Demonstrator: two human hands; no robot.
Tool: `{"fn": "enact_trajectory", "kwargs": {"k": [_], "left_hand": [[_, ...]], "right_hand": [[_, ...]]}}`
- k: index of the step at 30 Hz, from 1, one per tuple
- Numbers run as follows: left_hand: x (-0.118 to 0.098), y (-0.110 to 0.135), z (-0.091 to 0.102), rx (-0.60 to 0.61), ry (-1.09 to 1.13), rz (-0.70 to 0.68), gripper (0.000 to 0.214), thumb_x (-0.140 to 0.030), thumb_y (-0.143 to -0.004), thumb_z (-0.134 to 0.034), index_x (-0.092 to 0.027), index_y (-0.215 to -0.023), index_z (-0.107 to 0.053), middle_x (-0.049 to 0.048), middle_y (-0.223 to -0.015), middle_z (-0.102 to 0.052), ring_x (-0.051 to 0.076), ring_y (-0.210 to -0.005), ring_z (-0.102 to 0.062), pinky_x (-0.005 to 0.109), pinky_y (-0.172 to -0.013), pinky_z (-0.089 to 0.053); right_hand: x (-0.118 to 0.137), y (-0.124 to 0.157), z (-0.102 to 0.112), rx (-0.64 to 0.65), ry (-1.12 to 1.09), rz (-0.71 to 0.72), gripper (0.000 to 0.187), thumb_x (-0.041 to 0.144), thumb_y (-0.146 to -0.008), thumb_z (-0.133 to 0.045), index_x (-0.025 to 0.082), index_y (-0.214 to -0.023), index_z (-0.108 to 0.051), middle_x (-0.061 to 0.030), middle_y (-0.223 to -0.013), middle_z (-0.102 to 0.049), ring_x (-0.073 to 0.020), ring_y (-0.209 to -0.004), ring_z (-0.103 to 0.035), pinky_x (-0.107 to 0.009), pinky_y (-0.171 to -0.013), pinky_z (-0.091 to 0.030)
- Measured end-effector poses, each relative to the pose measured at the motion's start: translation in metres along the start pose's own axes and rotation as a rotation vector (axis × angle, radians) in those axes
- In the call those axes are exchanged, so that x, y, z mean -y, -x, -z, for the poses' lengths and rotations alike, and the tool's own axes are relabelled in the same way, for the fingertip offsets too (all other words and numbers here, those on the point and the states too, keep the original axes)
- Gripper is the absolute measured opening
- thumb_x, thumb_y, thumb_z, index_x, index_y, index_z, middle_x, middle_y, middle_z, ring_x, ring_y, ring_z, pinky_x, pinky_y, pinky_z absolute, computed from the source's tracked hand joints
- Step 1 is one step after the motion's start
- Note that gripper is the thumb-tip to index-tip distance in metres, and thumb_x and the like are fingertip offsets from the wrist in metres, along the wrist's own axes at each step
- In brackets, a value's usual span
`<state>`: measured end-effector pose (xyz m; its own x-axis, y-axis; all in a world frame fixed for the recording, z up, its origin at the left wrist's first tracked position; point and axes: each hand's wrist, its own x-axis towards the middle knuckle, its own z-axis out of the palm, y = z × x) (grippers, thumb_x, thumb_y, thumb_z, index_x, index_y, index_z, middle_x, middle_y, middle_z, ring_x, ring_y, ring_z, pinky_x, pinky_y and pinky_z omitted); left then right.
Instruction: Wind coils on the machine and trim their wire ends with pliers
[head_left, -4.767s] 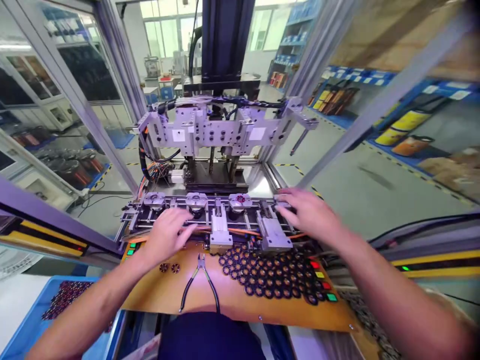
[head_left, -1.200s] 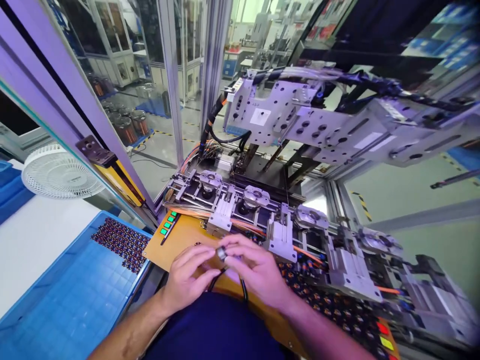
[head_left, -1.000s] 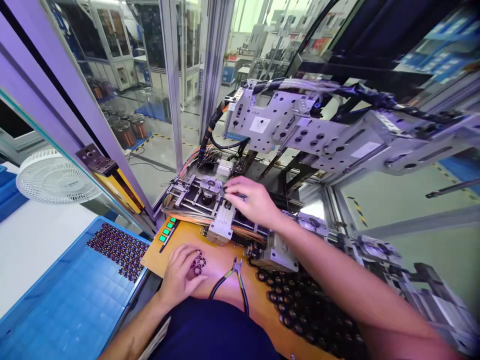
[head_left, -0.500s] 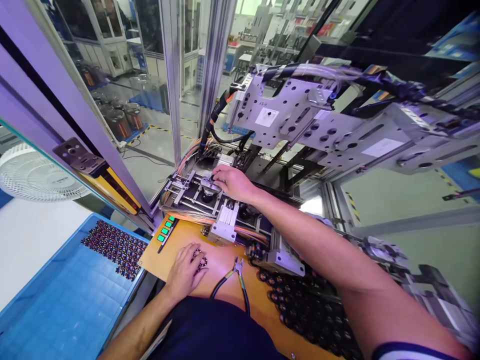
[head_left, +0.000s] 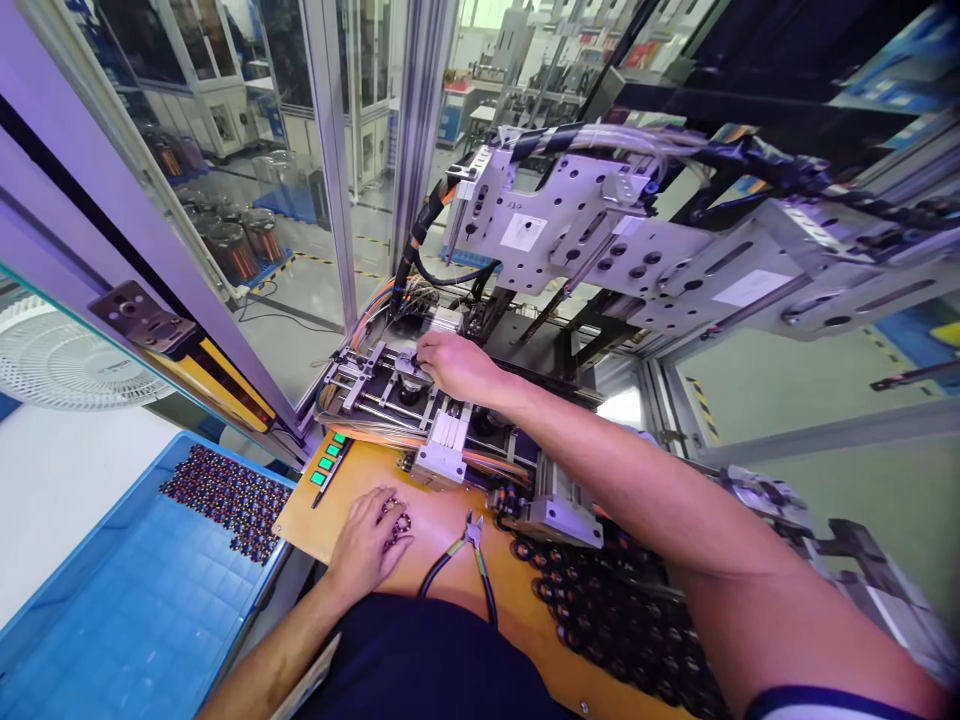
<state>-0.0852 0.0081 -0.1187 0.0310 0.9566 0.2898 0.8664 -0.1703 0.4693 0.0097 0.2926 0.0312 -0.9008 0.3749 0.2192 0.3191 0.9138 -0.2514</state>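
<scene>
My left hand (head_left: pixel 367 545) rests on the orange bench top (head_left: pixel 442 510), its fingers curled round a few small ring-shaped wound cores (head_left: pixel 400 524). Part of these rings is hidden under the fingers. My right hand (head_left: pixel 456 366) reaches across to the metal fixture (head_left: pixel 406 372) on the machine bed. Its fingertips are pinched together at the fixture's top, and what lies between them is hidden. Below the fixture a dark round part (head_left: pixel 409 394) shows. Between my body and the machine lie diagonal cutters (head_left: pixel 471 545) with their handles spread.
Many dark round parts (head_left: pixel 622 610) cover the bench at right. A blue tray (head_left: pixel 127 590) at left carries rows of small wound cores (head_left: pixel 225 495). Green buttons (head_left: pixel 328 463) line the bench's left edge. A large metal plate assembly (head_left: pixel 585 230) hangs above the machine bed.
The view has shifted slightly, moving the scene a little left. My right hand stays at the fixture with a small shift of its fingers; my left hand keeps its place on the rings.
</scene>
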Motion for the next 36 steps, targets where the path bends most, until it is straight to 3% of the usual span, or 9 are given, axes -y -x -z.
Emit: {"fn": "enact_trajectory", "kwargs": {"k": [7, 10, 13, 18, 22, 26, 30, 33, 36], "left_hand": [[0.000, 0.003, -0.001, -0.051, 0.004, -0.049, 0.062, -0.051, -0.079, -0.070, -0.020, -0.131, -0.056, 0.0184, -0.134, -0.058, 0.034, -0.122, -0.057, 0.051, -0.100, -0.050], [-0.002, 0.008, 0.009, -0.106, -0.011, -0.073, 0.074, -0.059, -0.078, -0.067, -0.019, -0.138, -0.049, 0.0190, -0.135, -0.057, 0.034, -0.125, -0.056, 0.050, -0.101, -0.049], [0.000, -0.002, 0.036, -0.195, -0.053, -0.064, 0.069, -0.055, -0.088, -0.056, -0.017, -0.143, -0.040, 0.0202, -0.135, -0.057, 0.033, -0.128, -0.053, 0.052, -0.103, -0.046], [0.005, -0.093, 0.093, -0.166, -0.167, -0.135, 0.063, -0.047, -0.093, -0.052, -0.017, -0.146, -0.038, 0.0167, -0.147, -0.050, 0.033, -0.141, -0.038, 0.053, -0.114, -0.031], [0.004, -0.175, 0.107, -0.004, -0.262, -0.198, 0.063, -0.047, -0.093, -0.052, -0.013, -0.145, -0.042, 0.0148, -0.153, -0.043, 0.033, -0.146, -0.030, 0.052, -0.118, -0.022], [0.002, -0.206, 0.098, 0.088, -0.320, -0.191, 0.053, -0.046, -0.095, -0.049, -0.015, -0.139, -0.051, 0.0129, -0.148, -0.051, 0.034, -0.145, -0.032, 0.057, -0.118, -0.018], [0.005, -0.213, 0.096, 0.120, -0.338, -0.171, 0.055, -0.048, -0.096, -0.047, -0.013, -0.138, -0.050, 0.0147, -0.149, -0.049, 0.037, -0.145, -0.031, 0.061, -0.115, -0.023], [0.000, -0.211, 0.102, 0.122, -0.313, -0.177, 0.058, -0.048, -0.095, -0.048, -0.013, -0.141, -0.047, 0.0159, -0.149, -0.048, 0.038, -0.145, -0.031, 0.063, -0.113, -0.027], [-0.018, -0.190, 0.107, -0.054, -0.160, -0.184, 0.056, -0.044, -0.095, -0.050, -0.016, -0.143, -0.045, 0.0137, -0.150, -0.048, 0.032, -0.144, -0.035, 0.056, -0.116, -0.030]], "right_hand": [[0.005, 0.025, 0.000, -0.038, 0.061, 0.078, 0.037, -0.003, -0.079, -0.047, 0.008, -0.107, -0.070, -0.0159, -0.116, -0.067, -0.0265, -0.111, -0.059, -0.039, -0.091, -0.052], [0.014, 0.053, 0.013, -0.165, 0.057, 0.068, 0.048, -0.004, -0.079, -0.044, 0.008, -0.121, -0.064, -0.0159, -0.129, -0.062, -0.0282, -0.123, -0.055, -0.046, -0.102, -0.050], [0.035, 0.101, 0.029, -0.347, 0.045, 0.025, 0.050, 0.000, -0.087, -0.039, 0.011, -0.134, -0.054, -0.0161, -0.136, -0.057, -0.0275, -0.129, -0.050, -0.052, -0.109, -0.045], [0.074, 0.175, 0.038, -0.595, -0.035, -0.020, 0.042, 0.007, -0.091, -0.049, 0.017, -0.131, -0.056, -0.0168, -0.134, -0.057, -0.0286, -0.125, -0.054, -0.052, -0.103, -0.050], [0.091, 0.225, 0.030, -0.651, -0.029, -0.134, 0.048, 0.007, -0.090, -0.054, 0.022, -0.135, -0.054, -0.0152, -0.134, -0.058, -0.0292, -0.121, -0.058, -0.050, -0.101, -0.053], [0.100, 0.292, 0.011, -0.652, -0.002, -0.301, 0.051, 0.005, -0.087, -0.057, 0.023, -0.135, -0.054, -0.0129, -0.128, -0.061, -0.0273, -0.116, -0.061, -0.047, -0.100, -0.054], [0.111, 0.346, -0.031, -0.592, 0.009, -0.504, 0.038, 0.010, -0.091, -0.054, 0.021, -0.127, -0.059, -0.0124, -0.116, -0.066, -0.0259, -0.106, -0.065, -0.046, -0.093, -0.058], [0.116, 0.362, -0.068, -0.554, 0.020, -0.576, 0.027, 0.015, -0.093, -0.052, 0.020, -0.116, -0.064, -0.0114, -0.106, -0.070, -0.0267, -0.099, -0.068, -0.047, -0.087, -0.060], [0.120, 0.361, -0.094, -0.509, 0.004, -0.615, 0.023, 0.018, -0.092, -0.054, 0.022, -0.110, -0.068, -0.0113, -0.114, -0.068, -0.0294, -0.108, -0.066, -0.051, -0.092, -0.059]]}}
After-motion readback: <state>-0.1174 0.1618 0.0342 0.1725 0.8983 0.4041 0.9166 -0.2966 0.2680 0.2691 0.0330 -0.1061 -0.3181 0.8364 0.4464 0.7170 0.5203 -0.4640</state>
